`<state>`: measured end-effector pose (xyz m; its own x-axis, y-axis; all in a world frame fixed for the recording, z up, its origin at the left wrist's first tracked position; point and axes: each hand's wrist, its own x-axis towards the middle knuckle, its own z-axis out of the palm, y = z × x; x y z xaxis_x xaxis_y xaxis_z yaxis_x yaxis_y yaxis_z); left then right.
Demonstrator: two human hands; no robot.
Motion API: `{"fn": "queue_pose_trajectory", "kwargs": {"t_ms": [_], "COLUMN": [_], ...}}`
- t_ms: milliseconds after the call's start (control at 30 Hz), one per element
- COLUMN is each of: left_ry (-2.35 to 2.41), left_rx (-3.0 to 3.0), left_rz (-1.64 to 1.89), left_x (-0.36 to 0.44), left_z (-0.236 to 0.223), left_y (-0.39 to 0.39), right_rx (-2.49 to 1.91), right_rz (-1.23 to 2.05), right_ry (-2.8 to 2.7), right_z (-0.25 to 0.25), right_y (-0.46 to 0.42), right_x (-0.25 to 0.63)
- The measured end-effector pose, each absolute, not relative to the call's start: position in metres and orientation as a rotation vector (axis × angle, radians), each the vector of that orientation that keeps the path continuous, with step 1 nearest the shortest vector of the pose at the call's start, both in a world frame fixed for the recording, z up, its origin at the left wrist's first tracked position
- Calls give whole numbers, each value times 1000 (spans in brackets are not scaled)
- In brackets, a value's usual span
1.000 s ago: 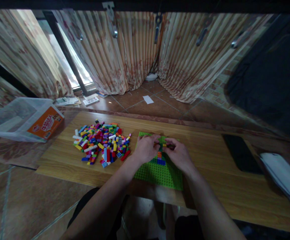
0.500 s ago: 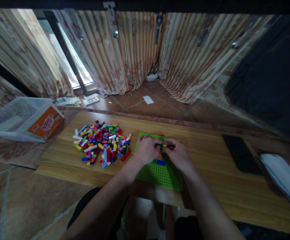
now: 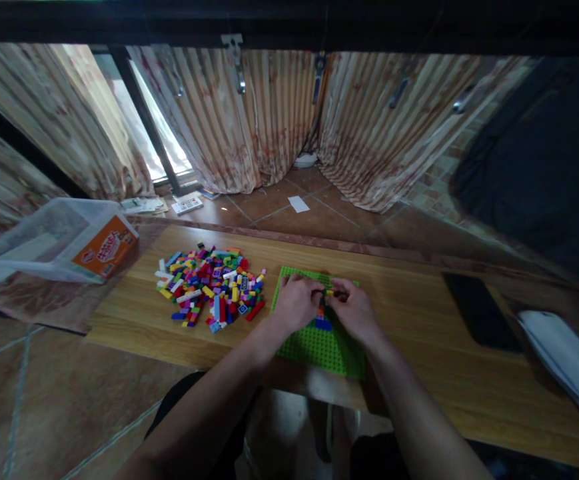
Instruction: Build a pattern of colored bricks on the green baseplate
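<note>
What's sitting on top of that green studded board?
Blue and orange bricks show on the green board near the left hand and right hand; whatever those hands cover on it cannot be seen.

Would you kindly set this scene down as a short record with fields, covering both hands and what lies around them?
Left hand: left hand over the green baseplate, fingers at small bricks; hold unclear
Right hand: right hand opposite, fingertips by the same bricks; hold unclear
Visible build: blue bricks on the baseplate, orange ones just beyond
Loose parts: mixed-colour brick pile, left of the baseplate
Surface: wooden table
Table's right end: dark flat object
Beyond table's left end: clear plastic bin, orange label
</note>
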<state>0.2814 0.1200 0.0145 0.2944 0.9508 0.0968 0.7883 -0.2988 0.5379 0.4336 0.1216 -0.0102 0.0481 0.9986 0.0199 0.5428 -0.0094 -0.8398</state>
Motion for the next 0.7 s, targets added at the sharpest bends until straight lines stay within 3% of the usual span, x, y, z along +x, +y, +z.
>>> {"fn": "queue_pose_trajectory", "kwargs": {"t_ms": [167, 367, 700], "left_ry": [1599, 1701, 1787], "left_rx": [2167, 2043, 1867], "left_rz": [577, 725, 959], "left_x": [277, 249, 184], "left_z": [22, 37, 49], "left_y": [117, 126, 140], "right_rx": [-1538, -1651, -1611], "right_rz": [824, 506, 496], "right_ry": [-1541, -1628, -2054], "right_z": [-8, 13, 5], "right_y": [120, 114, 108], "right_x": [446, 449, 430]}}
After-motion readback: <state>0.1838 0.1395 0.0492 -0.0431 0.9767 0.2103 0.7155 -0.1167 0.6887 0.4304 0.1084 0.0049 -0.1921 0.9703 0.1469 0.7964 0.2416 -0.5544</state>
